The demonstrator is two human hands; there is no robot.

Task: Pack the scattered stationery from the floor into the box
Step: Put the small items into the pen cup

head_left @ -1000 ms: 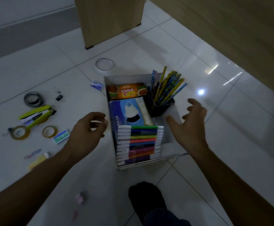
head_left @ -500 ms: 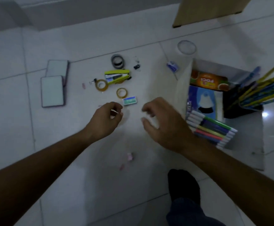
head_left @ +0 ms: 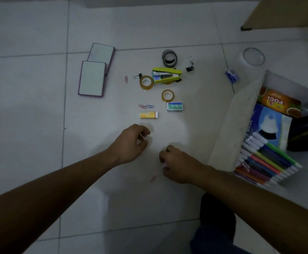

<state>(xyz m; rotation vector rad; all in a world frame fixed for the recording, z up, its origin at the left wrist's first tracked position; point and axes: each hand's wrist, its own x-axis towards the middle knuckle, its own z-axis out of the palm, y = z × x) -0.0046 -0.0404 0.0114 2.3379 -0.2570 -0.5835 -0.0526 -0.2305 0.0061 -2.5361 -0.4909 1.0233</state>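
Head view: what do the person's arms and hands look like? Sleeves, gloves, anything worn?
Both forearms are bare to the frame edge: no sleeves in view. The left hand and the right hand wear no gloves. No watch, band or ring shows, though the light is dim and a thin ring could be missed.

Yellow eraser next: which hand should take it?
Left. The left hand lies just short of the yellow eraser, nothing between. The right hand is farther off, fingers curled at a small pink piece. Left may already pinch something pale.
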